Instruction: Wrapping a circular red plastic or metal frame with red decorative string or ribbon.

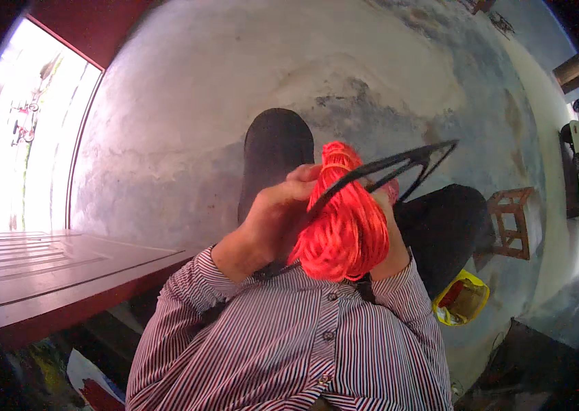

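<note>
A thick hank of bright red-orange cord (344, 236) is held up in front of my chest, bound near its narrow upper end. My left hand (282, 205) grips it from the left, with fingers curling behind the upper part. Behind its right side is my right hand (383, 198), mostly covered by the cord, so its fingers do not show. A black looped strap or band (399, 161) crosses the front of the hank and sticks out to the right. Some pinkish-red material (392, 188) shows beside my right hand; its kind cannot be made out.
My dark-clothed knees (278, 147) are spread over a worn grey floor (187, 130). At right are a small wooden stool (512, 222) and a yellow bag (483, 299) with things inside. A panelled door (84, 264) stands at left, beside a bright doorway (50, 151).
</note>
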Motion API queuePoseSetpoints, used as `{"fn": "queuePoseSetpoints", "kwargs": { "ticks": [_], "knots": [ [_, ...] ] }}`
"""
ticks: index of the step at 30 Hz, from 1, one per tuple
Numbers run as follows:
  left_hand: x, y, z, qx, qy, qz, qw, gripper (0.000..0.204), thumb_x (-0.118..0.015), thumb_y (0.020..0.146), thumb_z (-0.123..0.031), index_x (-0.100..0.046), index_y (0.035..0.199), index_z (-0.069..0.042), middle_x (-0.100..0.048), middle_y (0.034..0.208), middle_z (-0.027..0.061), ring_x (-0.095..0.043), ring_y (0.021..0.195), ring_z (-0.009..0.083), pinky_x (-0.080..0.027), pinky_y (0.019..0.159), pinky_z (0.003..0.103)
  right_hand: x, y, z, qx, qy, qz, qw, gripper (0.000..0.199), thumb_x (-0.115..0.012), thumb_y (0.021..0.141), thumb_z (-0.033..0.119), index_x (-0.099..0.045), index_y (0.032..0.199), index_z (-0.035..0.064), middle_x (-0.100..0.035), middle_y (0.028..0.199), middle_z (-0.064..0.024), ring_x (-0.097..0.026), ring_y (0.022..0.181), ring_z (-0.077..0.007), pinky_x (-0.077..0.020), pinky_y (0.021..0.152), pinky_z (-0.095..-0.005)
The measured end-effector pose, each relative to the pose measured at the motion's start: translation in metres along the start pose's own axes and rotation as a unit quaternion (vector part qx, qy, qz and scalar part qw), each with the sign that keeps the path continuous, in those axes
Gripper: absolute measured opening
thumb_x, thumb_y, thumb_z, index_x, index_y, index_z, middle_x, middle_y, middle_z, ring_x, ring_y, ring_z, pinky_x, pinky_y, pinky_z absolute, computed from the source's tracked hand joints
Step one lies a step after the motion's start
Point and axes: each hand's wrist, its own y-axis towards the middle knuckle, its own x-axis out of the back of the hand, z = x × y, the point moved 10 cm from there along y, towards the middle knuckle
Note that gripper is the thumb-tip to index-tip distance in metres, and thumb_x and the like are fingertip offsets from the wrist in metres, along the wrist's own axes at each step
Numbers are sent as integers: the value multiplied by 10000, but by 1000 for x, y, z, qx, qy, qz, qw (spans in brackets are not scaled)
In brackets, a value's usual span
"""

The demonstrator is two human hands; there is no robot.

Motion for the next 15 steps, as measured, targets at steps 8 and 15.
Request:
{"fn": "queuePoseSetpoints", "kwargs": {
  "ticks": [8,15],
  "knots": [
    [56,-25,-10,-1,307,-261,915,644,-230,957,-549,-532,1065,10,-592,832,151,-423,485,169,-311,432,290,92,-14,18,131,98,-201,966,430,-591,780,292,-580,1107,12,-600,1150,-138,-577,1055,-300,-438,965,-454],
    [76,-28,-47,-97,258,-231,933,185,-542,924,-240,-542,1020,-81,-574,843,101,-467,509,118,-342,404,229,19,-32,59,160,138,9,977,482,-547,821,355,-529,1135,-10,-620,865,-103,-603,865,-276,-393,965,-448]
  ]
}}
